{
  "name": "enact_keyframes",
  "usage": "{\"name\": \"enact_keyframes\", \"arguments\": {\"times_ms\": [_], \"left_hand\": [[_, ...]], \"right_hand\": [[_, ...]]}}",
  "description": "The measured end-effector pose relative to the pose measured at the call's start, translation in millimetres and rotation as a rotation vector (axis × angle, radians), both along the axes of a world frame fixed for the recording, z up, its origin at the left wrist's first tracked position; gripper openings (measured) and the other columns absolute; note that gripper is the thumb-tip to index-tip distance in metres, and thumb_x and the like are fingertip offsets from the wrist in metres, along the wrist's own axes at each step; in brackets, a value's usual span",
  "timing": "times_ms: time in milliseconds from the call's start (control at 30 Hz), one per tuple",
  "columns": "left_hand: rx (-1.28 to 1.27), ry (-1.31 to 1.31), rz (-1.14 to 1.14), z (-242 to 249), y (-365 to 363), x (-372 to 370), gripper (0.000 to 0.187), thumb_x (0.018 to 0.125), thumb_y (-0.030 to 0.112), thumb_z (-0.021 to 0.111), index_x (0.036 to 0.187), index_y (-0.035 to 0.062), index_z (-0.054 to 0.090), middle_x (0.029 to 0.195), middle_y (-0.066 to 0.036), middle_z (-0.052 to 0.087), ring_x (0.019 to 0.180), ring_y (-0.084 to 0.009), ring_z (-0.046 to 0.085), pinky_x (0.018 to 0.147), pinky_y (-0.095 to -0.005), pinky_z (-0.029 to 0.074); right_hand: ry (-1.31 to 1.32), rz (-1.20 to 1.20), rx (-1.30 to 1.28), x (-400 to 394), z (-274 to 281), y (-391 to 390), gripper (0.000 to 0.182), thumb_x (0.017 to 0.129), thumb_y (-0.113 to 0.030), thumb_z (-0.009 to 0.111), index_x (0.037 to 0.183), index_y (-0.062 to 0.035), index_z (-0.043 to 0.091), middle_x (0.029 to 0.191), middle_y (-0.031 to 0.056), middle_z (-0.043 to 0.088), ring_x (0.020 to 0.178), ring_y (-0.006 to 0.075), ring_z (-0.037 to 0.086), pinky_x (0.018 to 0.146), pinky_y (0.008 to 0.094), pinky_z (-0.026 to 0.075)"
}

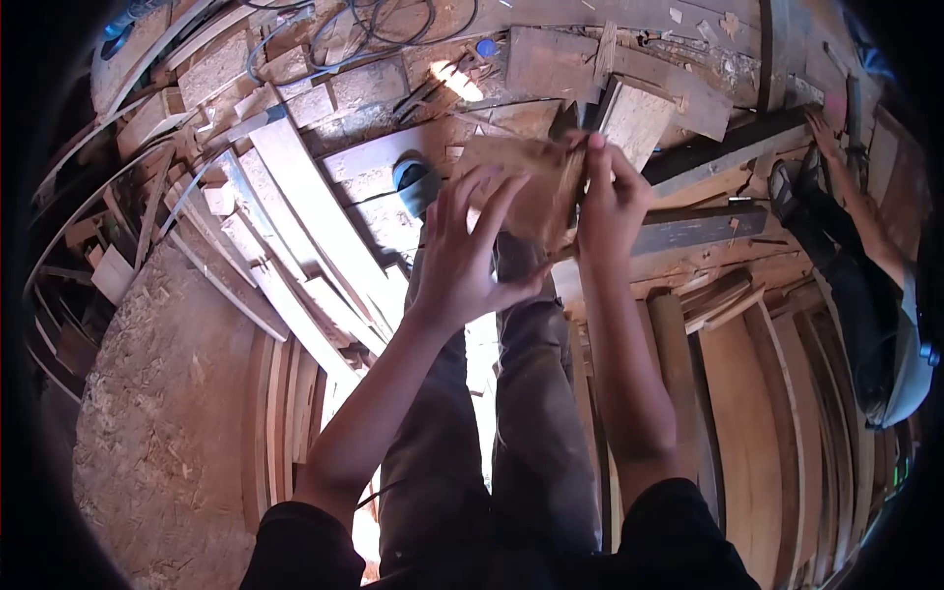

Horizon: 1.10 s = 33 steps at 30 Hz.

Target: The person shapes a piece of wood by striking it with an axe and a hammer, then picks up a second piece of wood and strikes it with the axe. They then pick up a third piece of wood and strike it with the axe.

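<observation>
A flat brown wooden piece (516, 187), partly smeared by motion, is held up in front of the knees. My right hand (612, 197) grips its right edge, thumb and fingers pinched near the upper corner. On the other side my left hand (472, 246) has its fingers spread and curved around the lower left of the piece; whether the fingertips touch it is unclear. Behind the piece lie boards and offcuts on the floor.
Long pale boards (324, 211) lie to the left, beside a rough chip-covered panel (167, 403). Dark beams (737, 149) and stacked planks (747, 413) are at the right. Another person (855, 275) sits at the far right. Cables (379, 25) lie at the top.
</observation>
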<state>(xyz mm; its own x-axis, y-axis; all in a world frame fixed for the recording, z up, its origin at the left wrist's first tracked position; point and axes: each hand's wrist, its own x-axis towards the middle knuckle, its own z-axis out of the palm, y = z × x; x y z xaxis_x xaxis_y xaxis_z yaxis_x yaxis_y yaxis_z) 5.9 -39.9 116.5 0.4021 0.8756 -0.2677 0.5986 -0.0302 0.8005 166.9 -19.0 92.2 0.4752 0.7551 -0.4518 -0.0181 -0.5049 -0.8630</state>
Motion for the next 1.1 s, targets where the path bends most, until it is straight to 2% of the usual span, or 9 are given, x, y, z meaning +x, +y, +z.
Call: {"name": "enact_keyframes", "arguments": {"times_ms": [267,300,400,533,633,800,867,1000,1100], "left_hand": [[0.041,-0.202,0.129,-150,71,65,0.043,0.083,0.019,0.071,0.122,0.007,0.056,0.113,-0.014,0.063,0.107,-0.0312,0.061,0.09,-0.0369,0.048],[0.054,-0.231,0.098,-158,79,67,0.04,0.085,0.018,0.069,0.121,0.0075,0.057,0.113,-0.013,0.064,0.106,-0.031,0.062,0.089,-0.0363,0.048],[0.075,-0.166,-0.024,-179,102,70,0.036,0.087,0.017,0.066,0.121,0.0091,0.058,0.116,-0.013,0.063,0.109,-0.0305,0.06,0.09,-0.0365,0.047],[0.067,-0.218,-0.092,-182,125,77,0.035,0.089,0.017,0.063,0.122,0.0077,0.058,0.115,-0.016,0.062,0.108,-0.0331,0.059,0.092,-0.0371,0.045],[-0.094,-0.359,-0.101,-201,124,79,0.037,0.095,0.022,0.056,0.128,0.0056,0.05,0.121,-0.013,0.057,0.107,-0.0244,0.058,0.095,-0.0335,0.041],[-0.221,-0.424,-0.108,-199,124,76,0.04,0.098,0.024,0.052,0.132,0.0064,0.041,0.128,-0.011,0.049,0.115,-0.014,0.049,0.095,-0.0299,0.04],[-0.237,-0.436,-0.121,-204,129,73,0.039,0.096,0.02,0.056,0.13,0.0045,0.045,0.123,-0.011,0.054,0.114,-0.0139,0.051,0.095,-0.0289,0.042],[-0.086,-0.434,-0.12,-201,140,70,0.035,0.094,0.021,0.059,0.123,0.0012,0.054,0.119,-0.015,0.06,0.107,-0.0209,0.06,0.092,-0.0322,0.048],[0.08,-0.401,-0.156,-205,151,66,0.038,0.094,0.022,0.06,0.125,0.0011,0.055,0.122,-0.015,0.06,0.11,-0.0197,0.059,0.093,-0.0318,0.047]], "right_hand": [[0.135,-0.354,0.109,46,-125,39,0.03,0.097,-0.019,0.057,0.094,0.0092,0.066,0.085,0.0081,0.064,0.078,0.0124,0.06,0.067,0.025,0.055],[0.181,-0.3,0.122,59,-136,39,0.03,0.097,-0.019,0.057,0.098,0.0096,0.065,0.091,0.0113,0.064,0.083,0.0183,0.064,0.079,0.0302,0.058],[0.289,-0.159,0.107,89,-151,37,0.033,0.096,-0.022,0.058,0.101,0.0096,0.064,0.092,0.0136,0.064,0.084,0.0188,0.064,0.08,0.031,0.057],[-0.026,0.281,0.016,126,-195,-24,0.03,0.094,-0.026,0.061,0.105,0.0009,0.062,0.088,0.0051,0.064,0.076,0.0111,0.059,0.064,0.0275,0.047],[-0.552,0.712,-0.255,134,-230,-93,0.053,0.083,-0.04,0.068,0.111,0.0029,0.055,0.095,0.0275,0.063,0.089,0.0438,0.062,0.075,0.0484,0.051],[-0.294,0.839,-0.563,117,-313,-163,0.065,0.082,-0.043,0.07,0.121,0.0033,0.045,0.088,0.0264,0.065,0.086,0.0426,0.065,0.074,0.0469,0.052],[0.255,0.561,-0.555,129,-345,-162,0.059,0.083,-0.043,0.068,0.117,0.002,0.051,0.088,0.0221,0.067,0.083,0.0359,0.067,0.074,0.0437,0.052],[-0.229,0.924,-0.701,138,-306,-125,0.037,0.085,-0.036,0.067,0.097,-0.0014,0.064,0.082,0.0183,0.068,0.079,0.0297,0.068,0.073,0.0423,0.051],[-0.609,0.905,-0.36,144,-243,-83,0.023,0.087,-0.025,0.063,0.094,-0.0031,0.065,0.079,0.0173,0.067,0.076,0.0339,0.066,0.07,0.0407,0.051]]}}
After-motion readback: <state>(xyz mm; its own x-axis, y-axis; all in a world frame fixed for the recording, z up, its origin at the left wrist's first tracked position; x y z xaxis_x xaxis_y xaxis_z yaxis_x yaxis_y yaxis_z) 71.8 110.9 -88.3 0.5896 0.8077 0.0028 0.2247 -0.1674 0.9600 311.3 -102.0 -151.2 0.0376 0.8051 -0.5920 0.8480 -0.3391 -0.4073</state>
